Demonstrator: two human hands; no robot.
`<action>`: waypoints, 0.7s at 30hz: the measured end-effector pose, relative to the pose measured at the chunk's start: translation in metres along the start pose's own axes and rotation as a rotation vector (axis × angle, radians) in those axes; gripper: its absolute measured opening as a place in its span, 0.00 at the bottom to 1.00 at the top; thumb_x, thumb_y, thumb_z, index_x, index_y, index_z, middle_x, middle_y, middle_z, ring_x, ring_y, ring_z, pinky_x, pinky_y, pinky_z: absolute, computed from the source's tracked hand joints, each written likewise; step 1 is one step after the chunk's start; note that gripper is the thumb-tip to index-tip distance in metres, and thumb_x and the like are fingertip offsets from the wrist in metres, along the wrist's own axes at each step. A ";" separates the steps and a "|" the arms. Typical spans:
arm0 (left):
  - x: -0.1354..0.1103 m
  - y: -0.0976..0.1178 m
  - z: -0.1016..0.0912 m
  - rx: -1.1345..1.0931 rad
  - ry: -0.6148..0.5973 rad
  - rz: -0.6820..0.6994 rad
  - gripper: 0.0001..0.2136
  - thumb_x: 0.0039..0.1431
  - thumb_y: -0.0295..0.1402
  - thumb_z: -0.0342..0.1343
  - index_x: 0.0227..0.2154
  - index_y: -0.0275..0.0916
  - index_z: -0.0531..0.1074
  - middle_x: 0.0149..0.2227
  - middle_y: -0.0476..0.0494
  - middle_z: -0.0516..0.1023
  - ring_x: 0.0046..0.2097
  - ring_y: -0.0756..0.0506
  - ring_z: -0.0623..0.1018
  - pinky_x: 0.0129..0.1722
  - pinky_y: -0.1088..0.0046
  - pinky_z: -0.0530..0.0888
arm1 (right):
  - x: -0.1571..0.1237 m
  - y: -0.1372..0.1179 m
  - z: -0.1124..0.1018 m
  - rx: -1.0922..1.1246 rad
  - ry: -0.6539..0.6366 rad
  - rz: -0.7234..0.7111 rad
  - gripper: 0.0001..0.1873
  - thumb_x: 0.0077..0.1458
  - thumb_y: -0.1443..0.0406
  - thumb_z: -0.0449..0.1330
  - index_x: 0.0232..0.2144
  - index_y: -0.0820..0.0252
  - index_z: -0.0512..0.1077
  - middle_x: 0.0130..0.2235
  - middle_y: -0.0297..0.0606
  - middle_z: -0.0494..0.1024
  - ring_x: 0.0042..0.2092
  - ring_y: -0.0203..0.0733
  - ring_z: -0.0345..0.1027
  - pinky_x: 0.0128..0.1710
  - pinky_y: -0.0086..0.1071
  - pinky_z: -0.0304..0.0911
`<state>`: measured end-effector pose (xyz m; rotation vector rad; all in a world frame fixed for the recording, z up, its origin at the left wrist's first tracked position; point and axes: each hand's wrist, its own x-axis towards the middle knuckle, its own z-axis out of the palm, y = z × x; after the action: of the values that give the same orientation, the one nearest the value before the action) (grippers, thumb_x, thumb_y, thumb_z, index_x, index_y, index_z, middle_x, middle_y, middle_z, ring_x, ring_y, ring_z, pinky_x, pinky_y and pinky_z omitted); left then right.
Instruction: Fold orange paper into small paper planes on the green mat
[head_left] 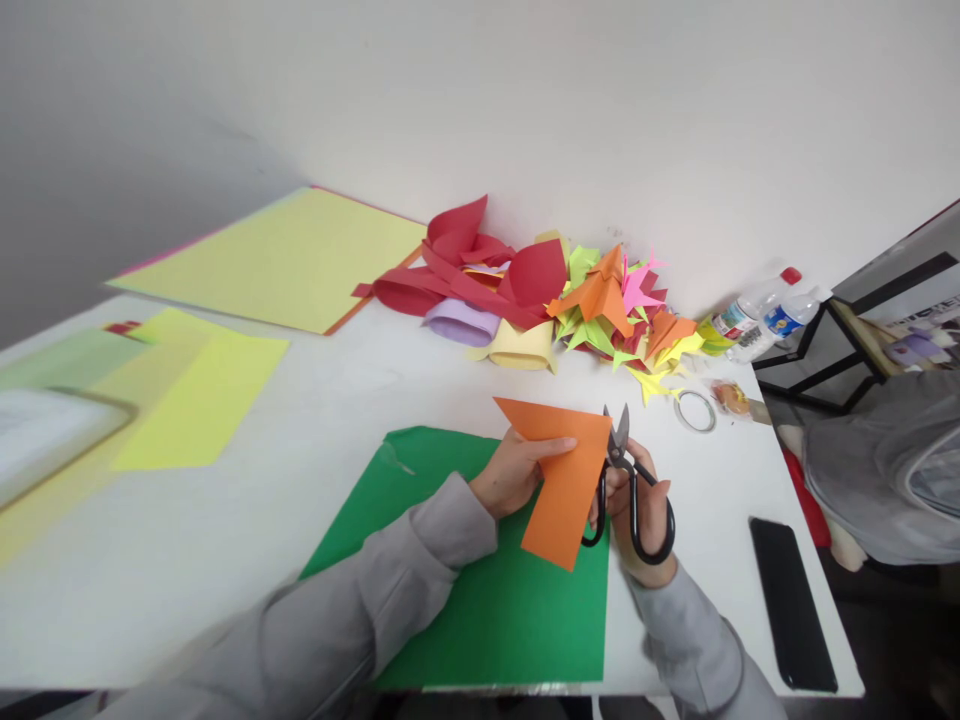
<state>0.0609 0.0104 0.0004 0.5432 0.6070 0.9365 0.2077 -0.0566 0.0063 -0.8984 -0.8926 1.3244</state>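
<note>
An orange piece of paper (564, 500), cut to an angled shape, is pinched in my left hand (517, 470), with the thumb flat on its face. My right hand (641, 510) has its fingers in the loops of black-handled scissors (619, 450). The blades are spread and point away from me, right beside the paper's upper right corner. Whether they touch the paper I cannot tell. Below both hands a large green sheet (465, 620) lies on the white table (225, 600).
Folded paper shapes (600, 300) and red paper loops (465, 260) are heaped along the wall. Yellow sheets (217, 390) lie to the left. On the right are a tape roll (677, 410), plastic bottles (780, 322) and a black phone (793, 605) near the table's edge.
</note>
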 end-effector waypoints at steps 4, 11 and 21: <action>0.000 0.001 0.001 0.000 -0.022 -0.008 0.13 0.45 0.29 0.66 0.35 0.31 0.76 0.34 0.34 0.82 0.30 0.38 0.81 0.30 0.60 0.78 | 0.000 0.000 0.001 -0.006 -0.009 0.007 0.37 0.49 0.36 0.51 0.52 0.52 0.62 0.21 0.28 0.68 0.20 0.38 0.64 0.19 0.31 0.61; 0.003 0.004 0.000 -0.054 0.157 0.043 0.17 0.38 0.25 0.69 0.35 0.32 0.76 0.35 0.40 0.82 0.32 0.43 0.80 0.31 0.68 0.78 | 0.005 -0.016 -0.003 0.028 0.046 -0.105 0.30 0.52 0.37 0.48 0.45 0.48 0.66 0.26 0.32 0.73 0.20 0.36 0.63 0.18 0.29 0.58; 0.006 0.005 -0.002 -0.061 0.212 0.061 0.25 0.37 0.25 0.70 0.43 0.34 0.75 0.37 0.41 0.82 0.35 0.42 0.81 0.35 0.67 0.79 | 0.022 -0.023 -0.017 -0.111 0.389 0.014 0.22 0.54 0.46 0.55 0.29 0.59 0.66 0.25 0.33 0.72 0.23 0.34 0.63 0.21 0.27 0.59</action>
<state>0.0592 0.0182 0.0009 0.4127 0.7527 1.0757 0.2338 -0.0357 0.0215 -1.2013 -0.6595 1.0688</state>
